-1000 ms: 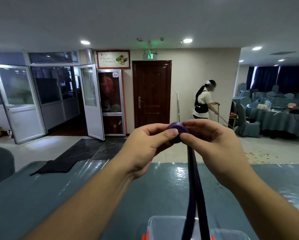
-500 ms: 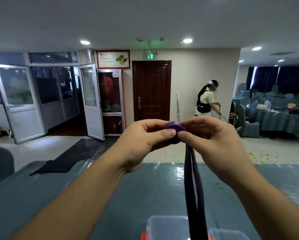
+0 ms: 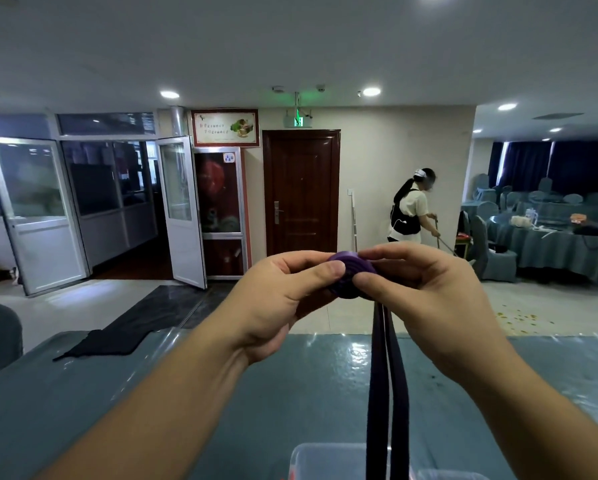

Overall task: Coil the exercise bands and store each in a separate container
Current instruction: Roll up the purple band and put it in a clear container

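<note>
A purple exercise band [image 3: 348, 271] is partly wound into a small flat coil held up at chest height. My left hand [image 3: 283, 299] pinches the coil from the left with thumb and fingers. On the right side, my right hand [image 3: 425, 303] pinches it too. The band's loose part hangs straight down as a doubled dark strap [image 3: 387, 393] to the bottom edge of the view. A clear plastic container [image 3: 325, 462] sits on the table just below, partly cut off by the frame.
A blue-grey table under shiny plastic film [image 3: 152, 393] spreads below my arms. A dark cloth [image 3: 110, 337] lies at its far left corner. Beyond, a person [image 3: 410, 209] works near a brown door [image 3: 301, 192]; covered tables and chairs [image 3: 550, 244] stand at right.
The coil has turned a little between my fingers and looks slightly thicker. The hanging strap has shifted slightly. The person in the background has moved a little to the right.
</note>
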